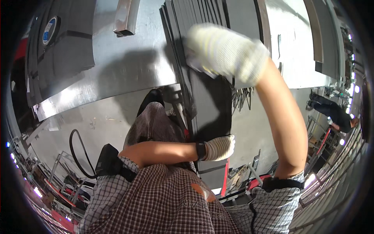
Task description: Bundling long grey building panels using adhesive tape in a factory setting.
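Left hand (219,148), right hand (224,50) inside 2 gloves (249,58), by dark stacked panels (212,101)

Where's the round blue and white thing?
In the head view, the round blue and white thing is at the upper left, on the dark sheets, left of the square metal tube.

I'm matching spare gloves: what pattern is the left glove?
The left glove is pale with darker stripes, best seen in the head view.
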`<state>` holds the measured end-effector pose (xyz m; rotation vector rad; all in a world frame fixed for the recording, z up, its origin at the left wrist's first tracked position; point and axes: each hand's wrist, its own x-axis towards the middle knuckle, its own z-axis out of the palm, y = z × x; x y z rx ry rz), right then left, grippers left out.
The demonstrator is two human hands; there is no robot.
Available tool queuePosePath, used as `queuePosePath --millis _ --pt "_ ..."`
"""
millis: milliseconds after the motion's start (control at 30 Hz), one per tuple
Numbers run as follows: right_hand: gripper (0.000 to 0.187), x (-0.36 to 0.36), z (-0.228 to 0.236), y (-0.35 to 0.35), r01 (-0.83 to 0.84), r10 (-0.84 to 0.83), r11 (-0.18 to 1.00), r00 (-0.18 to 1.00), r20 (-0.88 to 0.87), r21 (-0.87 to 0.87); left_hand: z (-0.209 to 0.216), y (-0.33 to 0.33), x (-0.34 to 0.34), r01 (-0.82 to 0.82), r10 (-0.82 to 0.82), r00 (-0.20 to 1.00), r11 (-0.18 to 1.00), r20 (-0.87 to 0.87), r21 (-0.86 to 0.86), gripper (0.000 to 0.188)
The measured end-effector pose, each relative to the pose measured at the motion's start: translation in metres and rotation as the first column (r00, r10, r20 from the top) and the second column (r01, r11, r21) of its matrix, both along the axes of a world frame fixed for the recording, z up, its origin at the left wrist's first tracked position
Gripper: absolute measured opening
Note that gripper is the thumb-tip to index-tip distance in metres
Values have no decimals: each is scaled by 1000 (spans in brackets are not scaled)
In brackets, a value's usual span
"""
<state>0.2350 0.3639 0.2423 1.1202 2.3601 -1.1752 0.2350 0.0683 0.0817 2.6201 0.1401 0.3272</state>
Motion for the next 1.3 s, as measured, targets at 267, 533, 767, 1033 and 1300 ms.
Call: queuePosePath --millis 267,533,767,1033,1300 --pt "31 59 70 3 683 -507 725 439 -742 -91 29 23 -19 -27 75 968 980 241 -198 17" --pt "35 194 53 -185 961 -765 168 267 -586 218 69 39 -135 -458 628 742 731 235 -505 43" --pt "16 141 52 -289 622 -659 752 712 -242 -217 142 58 -62 -347 486 827 837 282 -423 90" --pt "26 158 56 -317 906 -781 327 99 -617 -268 129 39 -17 233 323 939 -339 120 -912 49" --pt "25 155 45 -302 896 -847 142 -110 -521 -421 98 60 -26 29 437 897 99 69 -995 29"
